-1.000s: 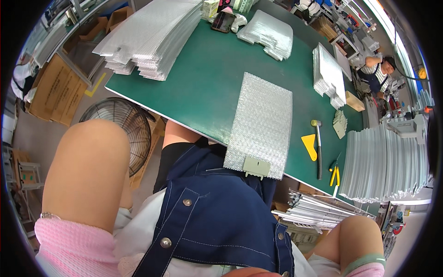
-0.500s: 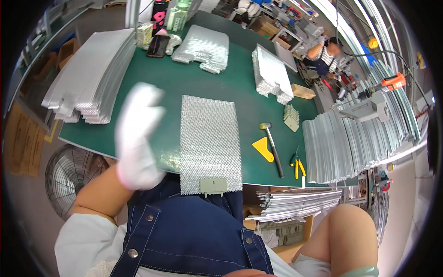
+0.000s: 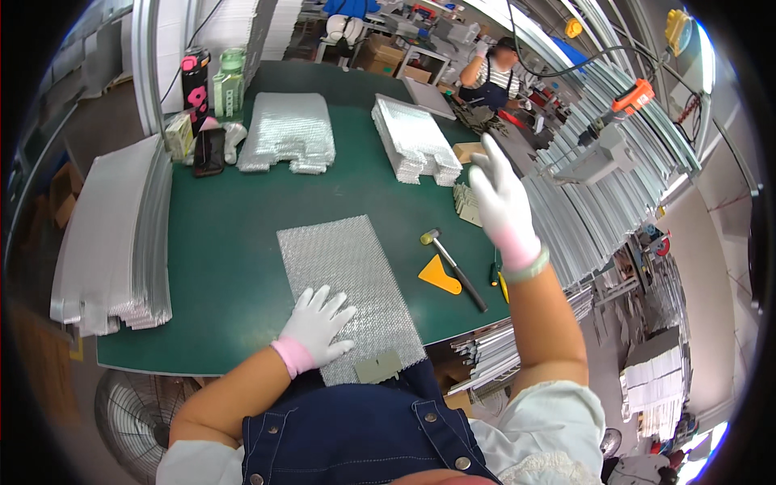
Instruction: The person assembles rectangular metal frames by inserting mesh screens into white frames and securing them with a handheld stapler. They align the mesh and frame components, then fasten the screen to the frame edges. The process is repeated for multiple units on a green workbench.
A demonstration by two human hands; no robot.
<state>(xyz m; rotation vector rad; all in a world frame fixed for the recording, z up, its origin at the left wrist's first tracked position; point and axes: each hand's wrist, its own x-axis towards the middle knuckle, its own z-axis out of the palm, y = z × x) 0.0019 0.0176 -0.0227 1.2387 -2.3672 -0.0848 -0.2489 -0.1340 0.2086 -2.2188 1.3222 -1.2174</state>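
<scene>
1. White-gloved left hand (image 3: pixel 317 327): grip wide, fingers spread flat on the silver, textured rectangular sheet (image 3: pixel 339 250).
2. That sheet lies at the green tabletop (image 3: pixel 218 267)'s near edge, under a grey-green flat plate (image 3: pixel 377 366).
3. White-gloved right hand (image 3: pixel 503 198): raised, fingers extended, grip wide.

On the table (image 3: pixel 218 267) I see a sheet (image 3: pixel 343 263) at the near edge, with a plate (image 3: pixel 377 368) on its near end. To its right lie a scraper (image 3: pixel 439 277) and a hammer (image 3: pixel 458 272); to its left, one stack (image 3: pixel 113 234); behind it, a second stack (image 3: pixel 287 125) and a third stack (image 3: pixel 415 133).
</scene>
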